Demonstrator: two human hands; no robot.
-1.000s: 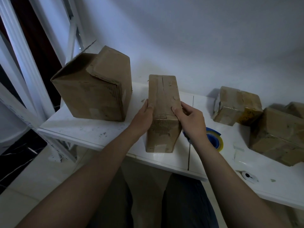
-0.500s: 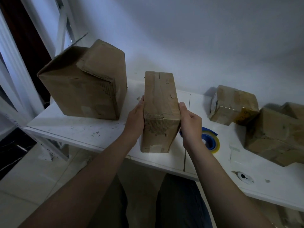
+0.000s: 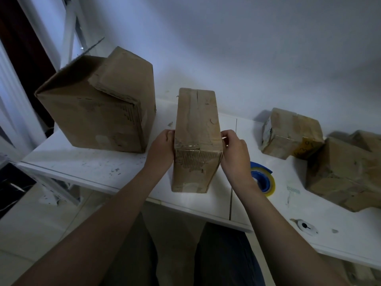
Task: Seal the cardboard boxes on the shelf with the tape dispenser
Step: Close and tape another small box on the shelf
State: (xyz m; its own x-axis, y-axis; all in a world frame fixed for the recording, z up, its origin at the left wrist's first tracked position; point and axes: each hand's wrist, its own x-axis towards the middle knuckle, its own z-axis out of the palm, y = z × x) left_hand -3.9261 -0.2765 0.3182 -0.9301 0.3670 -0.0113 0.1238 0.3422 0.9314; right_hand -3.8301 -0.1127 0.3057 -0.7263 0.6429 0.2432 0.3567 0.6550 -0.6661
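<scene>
Clasped by left hand and right hand curled on its side walls, the best hold, the narrow box stands mid-frame on the shelf, probably light, stiff but worn.

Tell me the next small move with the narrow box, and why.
Probably let the right hand go and reach for the tape dispenser, while the left hand steadies the box. Both hands grip its sides, and the dispenser lies untouched on the shelf beside the right wrist.
</scene>
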